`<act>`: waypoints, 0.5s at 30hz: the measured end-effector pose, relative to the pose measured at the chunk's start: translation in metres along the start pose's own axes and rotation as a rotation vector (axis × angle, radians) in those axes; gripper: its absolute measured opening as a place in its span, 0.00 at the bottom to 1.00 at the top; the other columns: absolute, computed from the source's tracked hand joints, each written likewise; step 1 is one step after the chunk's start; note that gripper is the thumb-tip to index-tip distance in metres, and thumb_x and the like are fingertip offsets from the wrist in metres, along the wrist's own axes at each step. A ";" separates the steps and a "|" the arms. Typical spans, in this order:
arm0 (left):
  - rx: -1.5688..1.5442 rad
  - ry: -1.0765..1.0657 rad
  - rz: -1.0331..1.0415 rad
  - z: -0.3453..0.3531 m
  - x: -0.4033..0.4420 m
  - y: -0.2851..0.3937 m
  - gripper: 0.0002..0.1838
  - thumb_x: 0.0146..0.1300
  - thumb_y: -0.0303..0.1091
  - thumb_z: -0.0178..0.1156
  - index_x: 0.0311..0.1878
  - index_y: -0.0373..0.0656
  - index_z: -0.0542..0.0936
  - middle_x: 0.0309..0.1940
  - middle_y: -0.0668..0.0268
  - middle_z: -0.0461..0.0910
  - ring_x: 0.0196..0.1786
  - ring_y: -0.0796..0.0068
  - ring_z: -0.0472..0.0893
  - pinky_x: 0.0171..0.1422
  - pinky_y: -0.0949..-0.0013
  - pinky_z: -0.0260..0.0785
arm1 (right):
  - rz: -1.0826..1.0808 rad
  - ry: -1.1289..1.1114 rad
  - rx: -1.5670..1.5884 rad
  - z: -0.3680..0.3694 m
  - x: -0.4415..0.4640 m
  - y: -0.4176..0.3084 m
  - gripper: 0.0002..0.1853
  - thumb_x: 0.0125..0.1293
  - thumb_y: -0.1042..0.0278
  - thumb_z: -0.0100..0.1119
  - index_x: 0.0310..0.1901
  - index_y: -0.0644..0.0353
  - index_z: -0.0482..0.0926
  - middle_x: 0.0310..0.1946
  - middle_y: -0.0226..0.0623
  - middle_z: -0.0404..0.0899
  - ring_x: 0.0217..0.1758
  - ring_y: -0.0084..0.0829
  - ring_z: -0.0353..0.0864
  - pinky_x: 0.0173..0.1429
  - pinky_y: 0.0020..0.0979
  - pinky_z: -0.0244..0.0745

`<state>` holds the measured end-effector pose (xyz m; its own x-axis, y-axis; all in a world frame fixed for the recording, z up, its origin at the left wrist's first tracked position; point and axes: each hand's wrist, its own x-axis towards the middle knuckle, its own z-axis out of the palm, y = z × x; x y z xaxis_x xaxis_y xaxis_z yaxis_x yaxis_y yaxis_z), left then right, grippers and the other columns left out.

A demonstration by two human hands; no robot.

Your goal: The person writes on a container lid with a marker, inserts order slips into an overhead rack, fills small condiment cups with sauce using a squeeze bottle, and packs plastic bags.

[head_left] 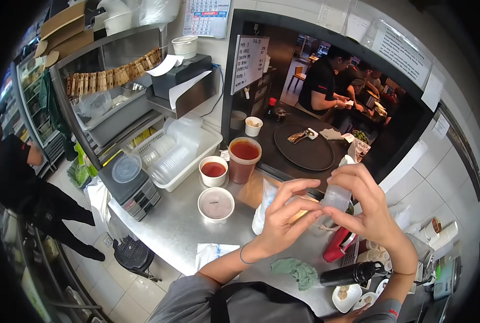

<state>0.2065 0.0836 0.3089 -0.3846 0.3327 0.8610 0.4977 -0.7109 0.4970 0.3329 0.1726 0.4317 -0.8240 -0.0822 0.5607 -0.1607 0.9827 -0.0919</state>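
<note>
Both hands are raised over the right part of the steel counter [167,231]. My right hand [366,207] has its fingers wrapped round a clear plastic cup [337,198]. Thumb and fingers of my left hand [288,218] meet the same cup at its left side, curled toward it. Left of the hands stand a large tub of red sauce [244,159], a smaller open tub of red sauce [213,170] and a lidded white tub [216,204]. Behind the hands, a white plastic bag [265,207] is partly hidden.
A white basket [197,161] holds clear containers. A round black tray [304,147] lies in the pass window, with people [326,81] beyond. Near the front edge are a green cloth [296,272], a black bottle [347,273] and white bowls [346,296]. Another person [30,183] stands left.
</note>
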 end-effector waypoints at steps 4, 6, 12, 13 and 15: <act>0.116 0.035 0.063 -0.022 -0.007 0.014 0.05 0.51 0.21 0.65 0.32 0.36 0.81 0.45 0.57 0.76 0.51 0.62 0.75 0.51 0.63 0.69 | -0.079 0.107 -0.105 0.018 -0.002 -0.019 0.22 0.48 0.68 0.70 0.45 0.64 0.74 0.41 0.43 0.72 0.36 0.38 0.77 0.38 0.33 0.75; 0.130 0.058 0.076 -0.031 -0.015 0.023 0.06 0.50 0.20 0.65 0.32 0.36 0.80 0.42 0.57 0.77 0.48 0.60 0.76 0.51 0.63 0.68 | -0.001 0.032 0.089 0.017 0.001 -0.026 0.22 0.48 0.68 0.70 0.45 0.64 0.74 0.41 0.43 0.72 0.37 0.38 0.77 0.38 0.33 0.74; -0.076 0.141 -0.411 -0.071 -0.060 0.022 0.05 0.56 0.23 0.64 0.36 0.36 0.80 0.37 0.62 0.80 0.44 0.72 0.78 0.50 0.70 0.69 | 0.168 -0.007 0.099 0.047 -0.020 -0.050 0.18 0.52 0.64 0.68 0.41 0.64 0.75 0.40 0.42 0.73 0.41 0.40 0.77 0.39 0.33 0.74; -0.098 0.145 -0.457 -0.083 -0.071 0.017 0.05 0.59 0.24 0.62 0.38 0.35 0.80 0.36 0.64 0.82 0.41 0.79 0.78 0.50 0.73 0.69 | 0.259 -0.167 0.109 0.063 -0.032 -0.045 0.18 0.54 0.60 0.66 0.41 0.62 0.77 0.42 0.43 0.74 0.44 0.41 0.77 0.41 0.35 0.74; -0.140 0.141 -0.606 -0.111 -0.097 0.005 0.06 0.60 0.26 0.62 0.39 0.35 0.81 0.36 0.64 0.82 0.40 0.80 0.78 0.50 0.74 0.69 | 0.396 -0.410 0.114 0.116 -0.063 -0.030 0.18 0.55 0.54 0.64 0.40 0.60 0.79 0.44 0.44 0.75 0.46 0.44 0.78 0.45 0.40 0.74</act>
<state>0.1602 -0.0211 0.2156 -0.6693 0.6232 0.4045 0.0569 -0.4998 0.8643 0.3270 0.1291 0.3038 -0.9727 0.2079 0.1036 0.1635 0.9296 -0.3304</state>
